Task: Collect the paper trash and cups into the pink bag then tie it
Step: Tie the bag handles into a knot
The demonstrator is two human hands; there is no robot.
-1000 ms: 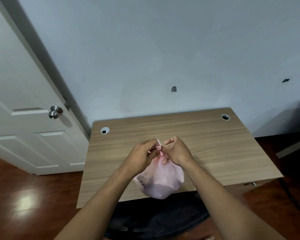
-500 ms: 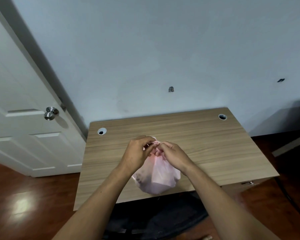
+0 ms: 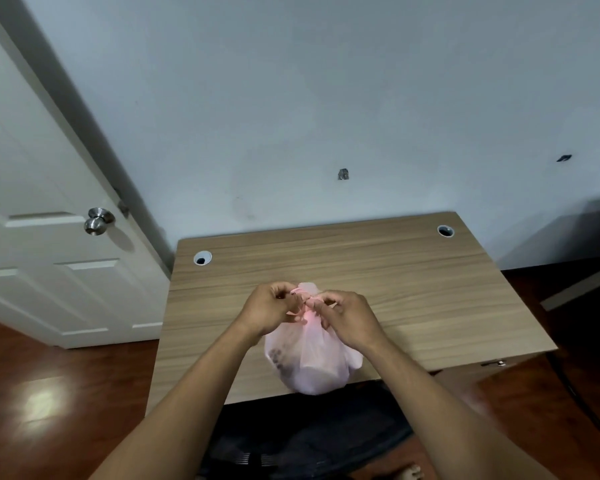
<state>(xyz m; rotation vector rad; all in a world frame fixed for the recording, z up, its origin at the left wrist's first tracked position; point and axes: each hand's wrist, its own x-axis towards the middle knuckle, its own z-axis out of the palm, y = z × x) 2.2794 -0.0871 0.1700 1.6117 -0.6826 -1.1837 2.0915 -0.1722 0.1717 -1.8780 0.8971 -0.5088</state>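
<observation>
Pinching pink bag (image 3: 314, 370) top | left hand (image 3: 270, 310) | right hand (image 3: 347, 318) | dark print (image 3: 278, 359) unreadable

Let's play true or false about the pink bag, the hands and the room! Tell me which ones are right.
1. The left hand and right hand both pinch the top of the pink bag. True.
2. The pink bag lies on the floor. False: it sits at the near edge of the wooden desk.
3. The white door has a round silver knob. True.
4. The desk has only one cable hole. False: two cable holes show, the second at the far right corner.
</observation>
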